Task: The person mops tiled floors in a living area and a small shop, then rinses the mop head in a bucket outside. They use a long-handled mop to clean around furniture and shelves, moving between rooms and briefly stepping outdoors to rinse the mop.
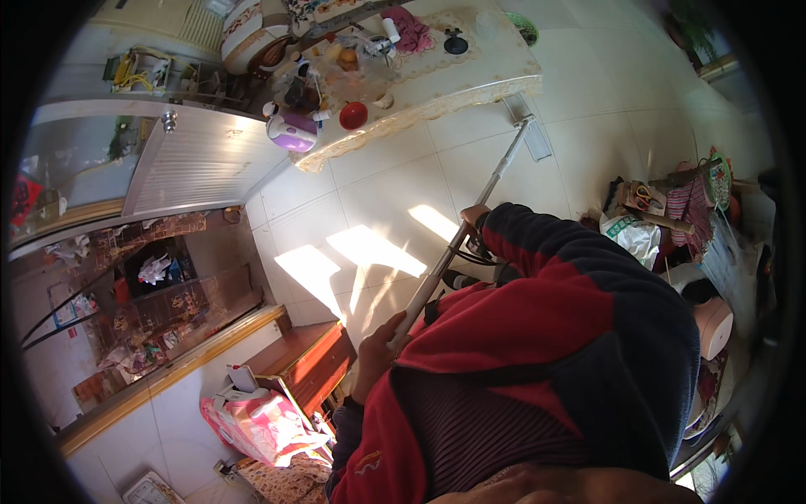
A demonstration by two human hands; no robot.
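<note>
A long grey pole runs across my body to the flat head of a mop. The head lies on the tiled floor, partly hidden at the edge of the cloth-covered table. My right hand is closed around the pole about midway along it. Lower and to the left, my left hand is wrapped around the pole's near end, beside my red and navy jacket. Dark cords or straps hang around my right wrist.
The far table bears a red bowl, bags and a purple-and-white appliance. A door stands at left. A red-brown cabinet and pink bag sit nearer. Bundles and a white bag lie at right.
</note>
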